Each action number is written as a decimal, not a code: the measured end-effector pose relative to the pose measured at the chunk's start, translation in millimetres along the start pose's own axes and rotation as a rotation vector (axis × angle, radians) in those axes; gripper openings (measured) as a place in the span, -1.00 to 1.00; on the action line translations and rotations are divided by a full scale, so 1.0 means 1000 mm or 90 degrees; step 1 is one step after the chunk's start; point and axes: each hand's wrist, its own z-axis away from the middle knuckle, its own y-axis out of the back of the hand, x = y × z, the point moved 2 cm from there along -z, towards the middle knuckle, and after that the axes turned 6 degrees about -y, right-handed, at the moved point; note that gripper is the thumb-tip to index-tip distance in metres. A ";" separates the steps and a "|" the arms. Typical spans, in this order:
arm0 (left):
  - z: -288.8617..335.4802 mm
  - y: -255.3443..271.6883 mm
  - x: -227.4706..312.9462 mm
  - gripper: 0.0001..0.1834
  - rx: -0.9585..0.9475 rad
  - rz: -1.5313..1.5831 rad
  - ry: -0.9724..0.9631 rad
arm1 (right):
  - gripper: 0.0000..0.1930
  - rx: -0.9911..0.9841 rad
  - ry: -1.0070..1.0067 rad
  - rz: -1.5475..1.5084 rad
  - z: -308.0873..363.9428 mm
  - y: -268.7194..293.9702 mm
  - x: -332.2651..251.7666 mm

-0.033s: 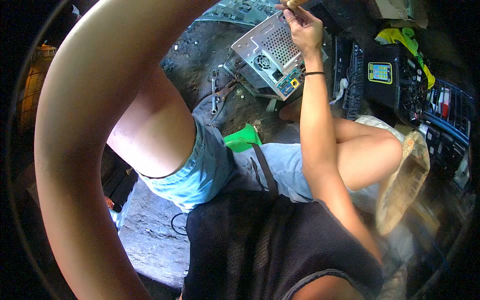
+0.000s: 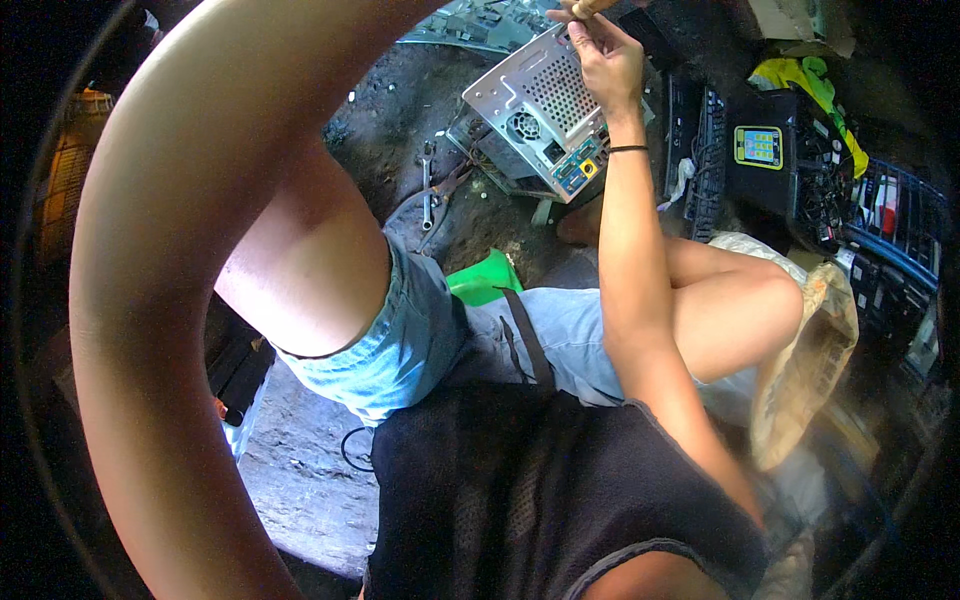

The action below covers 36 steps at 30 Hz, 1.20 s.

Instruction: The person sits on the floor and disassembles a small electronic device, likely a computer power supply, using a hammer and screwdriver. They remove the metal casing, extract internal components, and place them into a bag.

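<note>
Currently, right hand [image 2: 610,68] at edge of silver perforated metal computer case [image 2: 545,112], fingers grasping tan rounded piece [image 2: 588,7]; left hand out of frame, its fingers can't tell.

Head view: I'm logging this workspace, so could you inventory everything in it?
Case: one, silver, top centre
Scrap: uncounted, greyish, beyond case
Wrench: one, silver, left of case
Keyboard: one, black, right of case
Box: one, black, right of keyboard
Crumpled material: count unclear, yellow and green, by box
Sack: one, tan, beside right knee
Green item: one, green, between legs
Tan item: one, tan, at right fingertips; kind unclear
Shorts: one pair, blue, centre
Top: one, black, lower centre
Wristband: one, black, right wrist
Legs: two, bare, left and right
Left arm: one, bare, left
Right hand: one, bare, over case's upper right
</note>
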 end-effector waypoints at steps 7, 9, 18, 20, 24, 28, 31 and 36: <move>0.010 0.008 0.008 -0.56 -0.129 0.115 0.135 | -0.66 0.023 0.090 0.285 0.005 0.012 -0.028; 0.007 -0.033 -0.009 -0.59 -0.051 0.027 -0.029 | -0.69 0.006 0.091 0.243 0.002 0.002 -0.027; 0.018 -0.011 0.000 -0.69 -0.054 0.041 0.102 | -0.67 -0.121 0.026 0.177 0.001 0.001 -0.028; 0.019 -0.015 0.001 -0.64 -0.020 0.082 0.205 | -0.58 -0.089 0.040 0.271 0.003 0.004 -0.027; 0.019 -0.020 0.004 -0.55 -0.061 0.159 0.117 | -0.59 -0.015 -0.055 0.385 0.000 0.004 -0.021; 0.017 -0.011 0.001 -0.58 -0.082 0.056 -0.112 | -0.74 -0.023 -0.082 0.242 -0.013 0.009 0.004; 0.015 0.007 0.001 -0.62 -0.145 0.055 0.117 | -0.69 -0.020 -0.001 0.265 -0.017 0.020 0.010; 0.023 0.000 -0.024 -0.61 0.021 0.024 0.302 | -0.43 -0.077 0.166 0.524 -0.004 0.017 -0.025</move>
